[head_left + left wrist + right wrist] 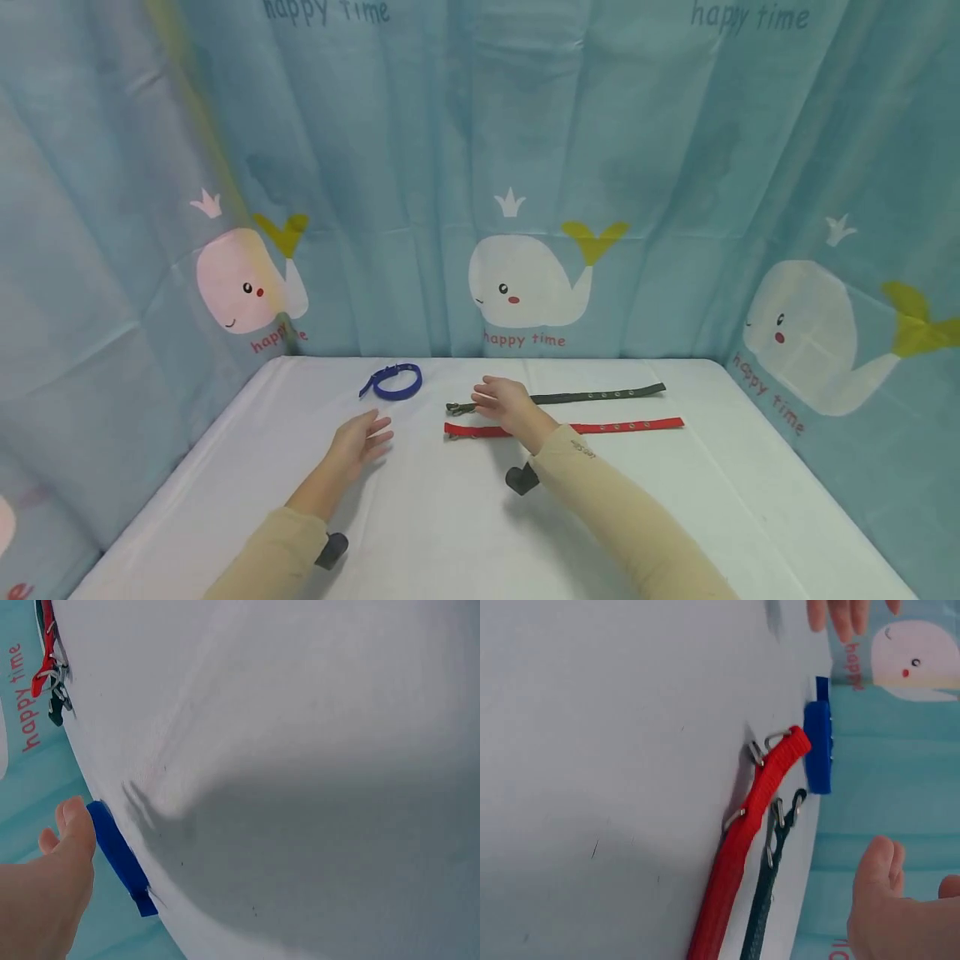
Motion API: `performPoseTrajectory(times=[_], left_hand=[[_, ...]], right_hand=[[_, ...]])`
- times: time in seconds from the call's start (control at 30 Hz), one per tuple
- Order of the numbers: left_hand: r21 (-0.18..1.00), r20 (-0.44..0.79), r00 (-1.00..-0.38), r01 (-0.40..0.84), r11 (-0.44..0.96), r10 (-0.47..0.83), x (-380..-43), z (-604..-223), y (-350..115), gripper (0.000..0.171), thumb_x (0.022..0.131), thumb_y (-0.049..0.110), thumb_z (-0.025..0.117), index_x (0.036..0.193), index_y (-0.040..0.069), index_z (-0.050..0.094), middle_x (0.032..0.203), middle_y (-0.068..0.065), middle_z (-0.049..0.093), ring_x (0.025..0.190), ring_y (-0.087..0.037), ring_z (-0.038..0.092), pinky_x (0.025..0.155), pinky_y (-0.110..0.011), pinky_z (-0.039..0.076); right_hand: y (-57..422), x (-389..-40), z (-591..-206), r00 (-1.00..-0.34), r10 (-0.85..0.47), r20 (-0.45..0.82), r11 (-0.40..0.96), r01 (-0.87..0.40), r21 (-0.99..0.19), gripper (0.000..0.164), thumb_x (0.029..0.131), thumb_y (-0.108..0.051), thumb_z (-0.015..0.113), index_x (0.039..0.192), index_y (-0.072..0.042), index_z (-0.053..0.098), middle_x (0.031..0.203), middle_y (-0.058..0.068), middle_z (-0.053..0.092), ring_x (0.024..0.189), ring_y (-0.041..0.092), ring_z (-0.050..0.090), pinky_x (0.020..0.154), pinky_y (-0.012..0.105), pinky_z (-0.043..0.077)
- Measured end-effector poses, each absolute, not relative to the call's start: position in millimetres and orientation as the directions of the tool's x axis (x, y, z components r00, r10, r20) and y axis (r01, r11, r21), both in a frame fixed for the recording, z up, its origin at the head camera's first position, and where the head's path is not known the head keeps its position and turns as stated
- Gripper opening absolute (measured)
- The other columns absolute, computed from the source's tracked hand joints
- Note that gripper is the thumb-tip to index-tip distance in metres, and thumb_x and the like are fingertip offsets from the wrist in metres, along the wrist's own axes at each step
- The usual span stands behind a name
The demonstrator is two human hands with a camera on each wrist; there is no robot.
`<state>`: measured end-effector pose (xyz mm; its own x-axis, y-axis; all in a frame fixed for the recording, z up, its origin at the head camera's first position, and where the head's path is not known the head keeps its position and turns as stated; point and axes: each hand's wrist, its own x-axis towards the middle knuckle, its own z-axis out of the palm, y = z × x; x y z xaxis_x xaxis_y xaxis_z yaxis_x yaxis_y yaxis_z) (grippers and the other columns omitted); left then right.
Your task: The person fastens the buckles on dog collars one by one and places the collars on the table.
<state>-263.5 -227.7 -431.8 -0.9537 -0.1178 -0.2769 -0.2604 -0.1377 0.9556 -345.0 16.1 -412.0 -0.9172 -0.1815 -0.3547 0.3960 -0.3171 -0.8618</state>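
A blue collar (397,383), buckled into a loop, sits at the back left of the table. My left hand (358,446) hovers just in front of it, fingers loosely spread and holding nothing. A dark green collar (600,395) and a red collar (637,425) lie stretched out side by side, buckle ends to the left. Over their left portions is my right hand (510,406), hiding part of both straps; nothing is in its fingers. The right wrist view shows metal buckles and rings on the red collar (739,840) and the green collar (761,900).
A white cloth covers the table (420,517). Behind and at both sides hangs a light blue curtain (405,167) printed with whales. A black wrist-worn device (522,478) shows under the right sleeve, another device (332,551) under the left.
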Motion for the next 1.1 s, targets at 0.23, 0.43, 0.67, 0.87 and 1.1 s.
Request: performPoseTrajectory(times=[0.23, 0.43, 0.67, 0.87, 1.1], left_hand=[[0.964, -0.259, -0.961, -0.25, -0.092, -0.1, -260, -434, -219, 0.061, 0.106, 0.028, 0.031, 0.15, -0.01, 0.01, 0.148, -0.032, 0.03, 0.134, -0.044, 0.036, 0.107, -0.052, 0.032], [0.971, -0.239, -0.965, -0.237, -0.03, -0.104, -260, -439, -210, 0.063, 0.106, 0.033, 0.031, 0.148, -0.011, 0.017, 0.146, -0.031, 0.034, 0.132, -0.044, 0.04, 0.106, -0.053, 0.034], [0.972, -0.236, -0.965, -0.236, -0.013, -0.114, -258, -441, -202, 0.065, 0.107, 0.04, 0.024, 0.148, -0.01, 0.021, 0.146, -0.031, 0.034, 0.132, -0.046, 0.037, 0.106, -0.056, 0.032], [0.972, -0.233, -0.965, -0.235, 0.006, -0.119, -259, -441, -191, 0.061, 0.106, 0.036, 0.032, 0.148, -0.008, 0.024, 0.147, -0.03, 0.034, 0.131, -0.045, 0.039, 0.105, -0.055, 0.034], [0.972, -0.224, -0.965, -0.232, 0.047, -0.139, -262, -439, -180, 0.053, 0.103, 0.023, 0.041, 0.147, -0.005, 0.03, 0.146, -0.029, 0.036, 0.128, -0.043, 0.043, 0.104, -0.055, 0.035]], right_hand=[[39, -338, -410, -0.918, -0.172, -0.357, -0.279, 0.393, -0.876, 0.045, 0.1, -0.002, 0.045, 0.144, 0.005, 0.039, 0.14, 0.027, 0.047, 0.127, 0.036, 0.049, 0.103, 0.048, 0.039], [61, -330, -414, -0.925, -0.173, -0.338, -0.244, 0.373, -0.895, 0.045, 0.1, -0.004, 0.046, 0.144, 0.005, 0.039, 0.14, 0.027, 0.047, 0.126, 0.037, 0.049, 0.106, 0.049, 0.036], [80, -324, -416, -0.931, -0.158, -0.328, -0.189, 0.355, -0.915, 0.049, 0.098, -0.005, 0.05, 0.145, 0.004, 0.038, 0.14, 0.026, 0.046, 0.127, 0.039, 0.047, 0.105, 0.05, 0.037], [100, -320, -420, -0.937, -0.144, -0.319, -0.163, 0.34, -0.926, 0.05, 0.098, -0.005, 0.05, 0.145, 0.005, 0.036, 0.141, 0.026, 0.044, 0.129, 0.04, 0.045, 0.101, 0.047, 0.042], [122, -317, -418, -0.941, -0.123, -0.315, -0.163, 0.332, -0.929, 0.051, 0.099, -0.007, 0.049, 0.146, 0.005, 0.034, 0.143, 0.027, 0.042, 0.132, 0.04, 0.041, 0.102, 0.047, 0.041]])
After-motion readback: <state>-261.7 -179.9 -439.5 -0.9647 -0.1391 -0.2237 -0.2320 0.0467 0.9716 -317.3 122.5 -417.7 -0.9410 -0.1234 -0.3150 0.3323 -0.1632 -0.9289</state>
